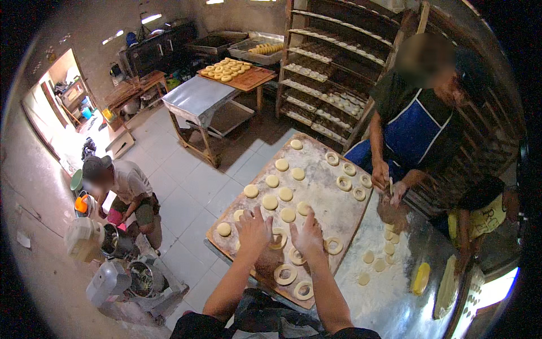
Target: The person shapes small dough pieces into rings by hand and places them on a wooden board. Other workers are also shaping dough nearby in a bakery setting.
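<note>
Out on the floured wooden board point(333, 203), had pale dough discs point(270, 201) spaced in loose rows over the far left part, and dough rings point(285, 274) gathered toward the near edge, with more at the far right corner. Right in among them, reached in with both bare hands! Had the left hand point(254, 233) over the board's left side, grip spread, fingers pointing away, just beside a disc half hidden by the fingertips. Had the right hand point(307, 234) near it, grip spread too, fingertips right up at another disc (touching or just short of it, could not tell).

Saw, under the board, a metal worktop point(350, 296), white with flour to the right and dotted with small flat dough pieces point(368, 257). Spotted a yellow packet point(420, 278) farther right. And across there, caught a co-worker point(415, 127) in a blue apron, hands held close together over the worktop, grip too small to read.

Looked beyond: found a tall rack point(283, 73) with shelf upon shelf of pale pieces, then, to its left, a metal side table point(195, 101) and a brown board point(258, 79) bearing golden rings point(227, 68). Down at the left, picked out a second person point(130, 182) low beside pale machines point(107, 282).
</note>
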